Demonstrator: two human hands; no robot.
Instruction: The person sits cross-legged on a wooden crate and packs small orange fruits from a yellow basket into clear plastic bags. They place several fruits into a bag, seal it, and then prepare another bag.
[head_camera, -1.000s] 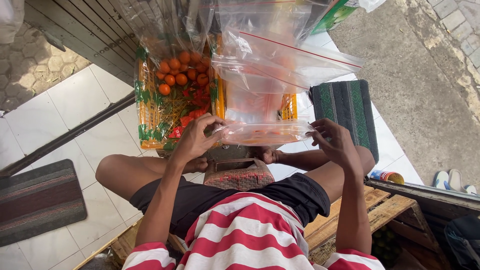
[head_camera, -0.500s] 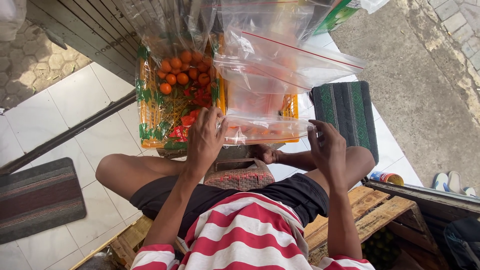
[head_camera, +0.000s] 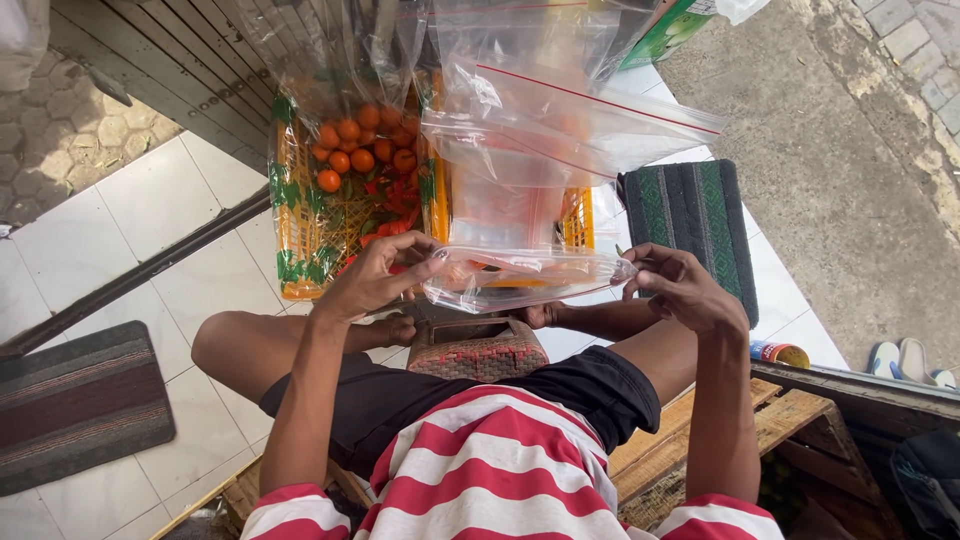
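A clear zip bag (head_camera: 525, 275) stretches flat between my two hands above my lap. My left hand (head_camera: 380, 278) pinches its left end with thumb and fingers. My right hand (head_camera: 680, 288) pinches its right end. Something orange shows faintly inside the bag. More clear zip bags (head_camera: 560, 120) hang from above, just beyond it. Behind them stands an orange plastic basket (head_camera: 300, 240) holding small orange tomatoes (head_camera: 355, 150) and red chillies (head_camera: 395, 205).
A brown woven pouch (head_camera: 478, 350) lies on my lap. A green striped mat (head_camera: 690, 215) lies right of the basket, a dark mat (head_camera: 70, 400) at the left. A small can (head_camera: 778, 352) and sandals (head_camera: 905, 360) sit at the right, wooden planks (head_camera: 760, 420) under me.
Both hands shifted slightly along the bag's edge. My left hand's fingers have curled in to pinch the left end, and the bag now lies flatter and lower.
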